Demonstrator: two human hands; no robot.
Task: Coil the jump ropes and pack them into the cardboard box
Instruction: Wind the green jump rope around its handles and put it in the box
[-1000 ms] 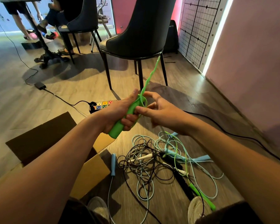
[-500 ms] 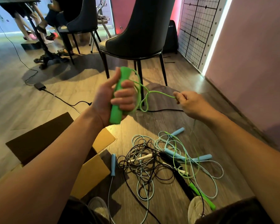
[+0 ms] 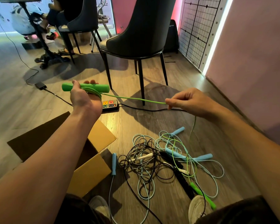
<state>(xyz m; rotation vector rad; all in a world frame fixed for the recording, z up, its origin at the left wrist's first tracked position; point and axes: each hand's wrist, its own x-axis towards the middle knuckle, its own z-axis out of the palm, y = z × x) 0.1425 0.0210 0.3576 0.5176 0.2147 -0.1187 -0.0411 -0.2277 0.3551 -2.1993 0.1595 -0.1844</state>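
Our left hand grips the green handle, cord loops wound around it. At three o'clock, our right hand pinches the green cord taut.

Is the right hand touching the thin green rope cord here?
Touching. The head view shows the right hand pinching the thin green rope cord between its fingertips.

A grey-brown wood-plank floor fills the frame. On it lie an open brown cardboard box at lower left and tangled blue, black and green jump ropes at lower centre. A black multi-socket power strip sits mid-frame.
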